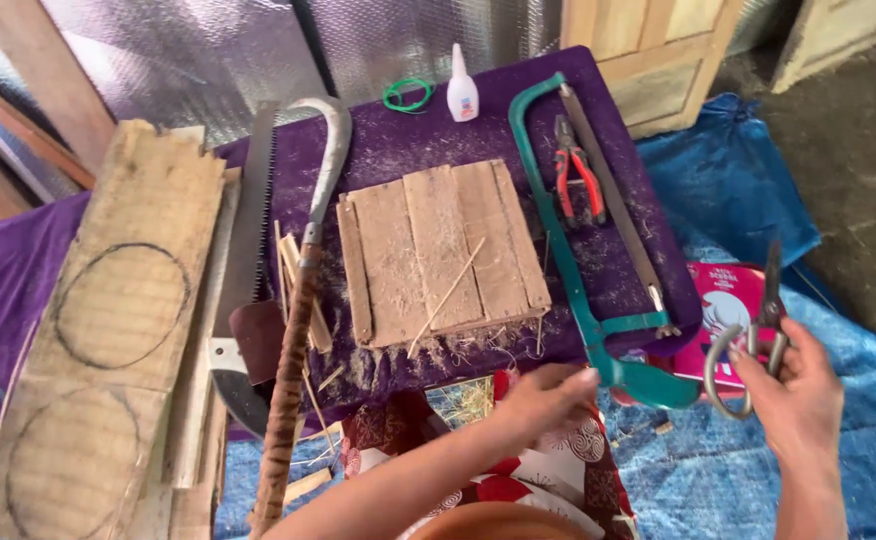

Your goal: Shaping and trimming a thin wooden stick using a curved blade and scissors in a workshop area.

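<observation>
The right hand (793,395) holds a pair of metal shears (758,335), fingers curled through and around the looped grips, blades pointing up and away from the palm. Their long axis runs nearly straight away from the person, tilted a little to the right. The left hand (548,395) hovers just inward of the teal hacksaw handle (648,380), fingers loosely bent and gathered; it seems to hold nothing, though the palm is turned from view, so I cannot be sure. The shears lie to the right of the left fingers, a short way apart, and the right hand is plainly the one with them.

Beyond the left fingertips sits a small slatted wooden board (438,250) on the purple cloth (398,140), with a thin bamboo sliver (448,295) lying aslant across it.

Counted: one pair of shears, one hacksaw (558,220), one pair of red-handled pliers (578,175) inside the saw's frame, one toothed hand saw (253,210), one curved sickle (308,230) with a wrapped handle, one white glue bottle (463,90), one green ring (406,95), one plank (108,320) marked with two drawn circles, far left of both hands.
</observation>
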